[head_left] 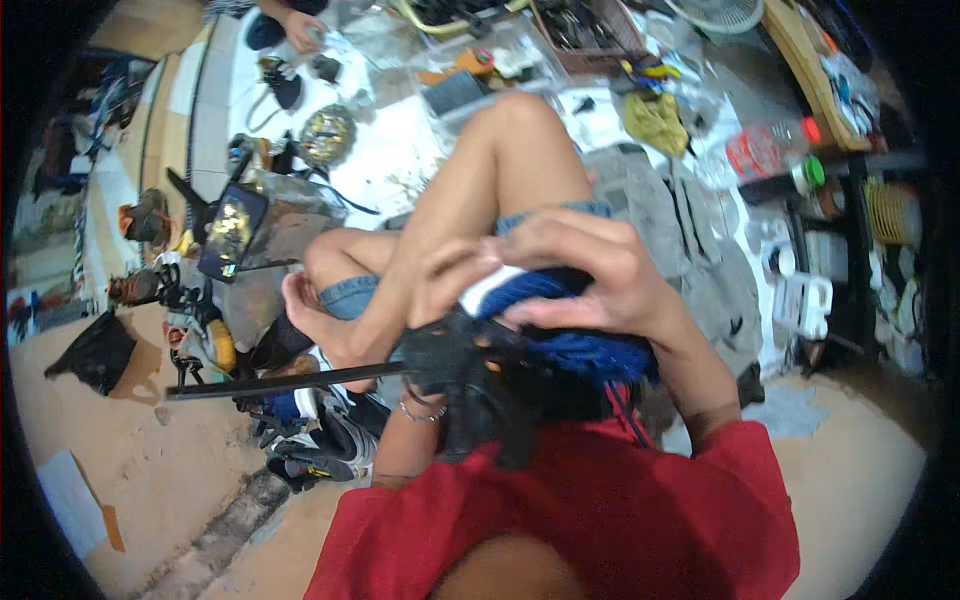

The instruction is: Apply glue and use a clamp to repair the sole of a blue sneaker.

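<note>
Over my lap sits a dark blue, ribbed item with a white edge (525,290); its kind is unclear, though it may be part of a shoe. My right hand (610,270) curls around it, the thumb lying on the blue side and the forefinger bent over the top. Against the white edge, my left hand (450,275) has its fingers bent and pressed together, their tips close to the right forefinger. Whatever those fingers pinch is too small or blurred to see. Crumpled blue fabric (590,355) lies below. A black device with a long bar (455,360) hides part of my left hand and wrist.
A clear bottle with a red cap (765,150) and a white jug (803,305) are at right. Beyond my knees stand a clear bin (430,105) and a brown basket (590,60). Shoes (145,218) and clutter lie left. Another person's hand (300,32) is at far left.
</note>
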{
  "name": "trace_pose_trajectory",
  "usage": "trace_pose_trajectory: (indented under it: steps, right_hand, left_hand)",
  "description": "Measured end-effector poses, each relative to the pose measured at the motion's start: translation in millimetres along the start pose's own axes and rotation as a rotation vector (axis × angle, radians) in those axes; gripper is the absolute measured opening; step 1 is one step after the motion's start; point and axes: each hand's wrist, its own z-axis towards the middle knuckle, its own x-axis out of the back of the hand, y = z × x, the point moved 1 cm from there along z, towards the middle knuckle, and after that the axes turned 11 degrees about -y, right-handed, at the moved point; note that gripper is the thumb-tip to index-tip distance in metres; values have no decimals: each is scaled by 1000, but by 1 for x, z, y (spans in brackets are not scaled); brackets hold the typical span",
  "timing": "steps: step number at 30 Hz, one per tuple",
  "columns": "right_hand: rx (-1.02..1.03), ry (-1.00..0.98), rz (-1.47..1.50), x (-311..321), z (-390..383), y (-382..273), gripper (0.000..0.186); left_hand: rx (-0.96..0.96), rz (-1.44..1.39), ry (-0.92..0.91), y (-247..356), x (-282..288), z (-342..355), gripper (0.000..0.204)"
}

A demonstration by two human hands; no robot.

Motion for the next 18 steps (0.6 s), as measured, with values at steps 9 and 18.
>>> trace_pose_trajectory:
  steps: [9,18]
  right_hand:
    - [-47,25,61,-3,2,5,31]
    - [37,-75,167,-22,27,-11,28]
  left_hand:
    - [-148,-199,73,-14,-16,-4,60]
    - [-114,-852,43,-16,33,-20,72]
